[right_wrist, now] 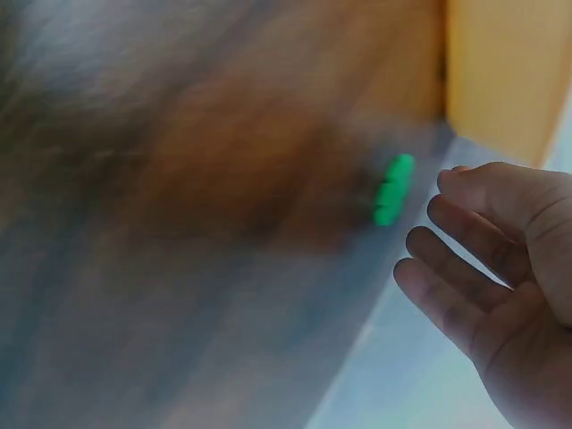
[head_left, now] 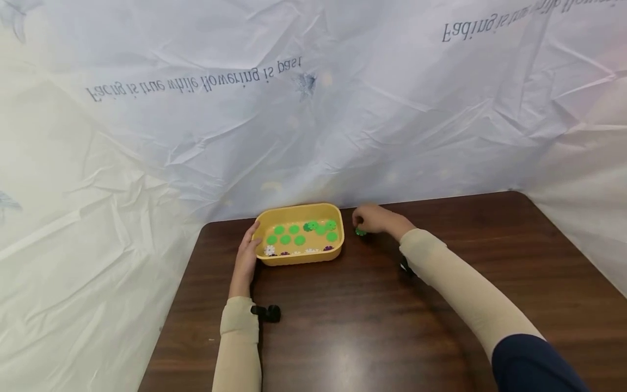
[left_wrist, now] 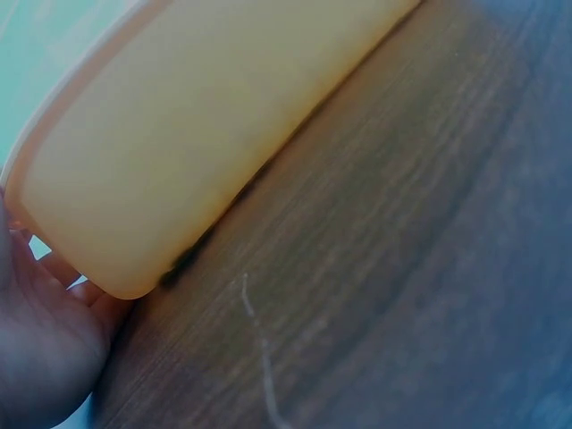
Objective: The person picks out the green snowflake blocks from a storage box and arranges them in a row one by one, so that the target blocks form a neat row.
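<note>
A yellow plastic tray (head_left: 300, 260) stands against the back of the table. My left hand (head_left: 246, 255) holds its left end, thumb at the rim; in the left wrist view, that hand (left_wrist: 54, 331) wraps the tray's rounded corner (left_wrist: 125, 259). To the right of the tray, my right hand (head_left: 374, 219) is over a green notched disc (head_left: 361, 232). In the right wrist view, the green disc (right_wrist: 393, 189) shows apart from the fingertips (right_wrist: 418, 239), with the fingers loosely bent and nothing between them.
Inside the tray lie several green discs (head_left: 285, 239), white flower-shaped pieces (head_left: 269, 250) and purple ones (head_left: 328, 248). A white printed sheet (head_left: 313, 136) hangs right behind the dark wooden table (head_left: 333, 326). Each wrist wears a black camera strap.
</note>
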